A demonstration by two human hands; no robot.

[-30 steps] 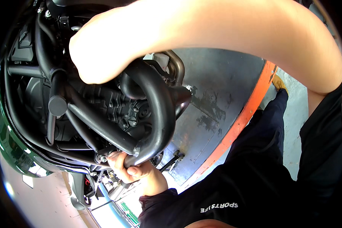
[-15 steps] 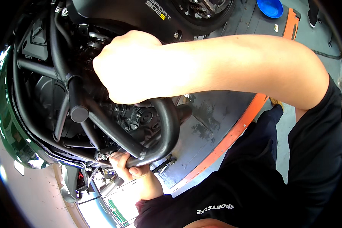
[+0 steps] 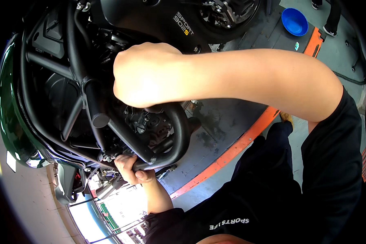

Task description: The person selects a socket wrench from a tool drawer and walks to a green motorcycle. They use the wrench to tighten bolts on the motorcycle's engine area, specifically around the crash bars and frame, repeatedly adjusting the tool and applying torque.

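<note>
A black tubular crash bar (image 3: 182,134) curves out from the side of a motorcycle. My left hand (image 3: 130,168) is closed around the bar's lower end, beside a bolted mount (image 3: 107,156), with the thumb along the tube. Higher up, my right hand (image 3: 148,75) is a closed fist, back of the hand facing me, over the engine side near the bar's upper end. Its fingers are hidden, so what they grip cannot be made out. Behind the bar show the dark engine casing (image 3: 152,126) and a round black end cap (image 3: 101,120) on another tube.
A dark green painted panel (image 3: 7,101) lies along the left. The motorcycle's wheel (image 3: 232,20) is at the top. Beneath is a grey lift platform (image 3: 215,134) with an orange edge (image 3: 227,160). A blue bowl (image 3: 295,22) sits at upper right, near another person's shoe (image 3: 330,30).
The whole view has shifted a little, with the motorcycle now farther right in the picture. Both hands stay at about the same spots on the motorcycle.
</note>
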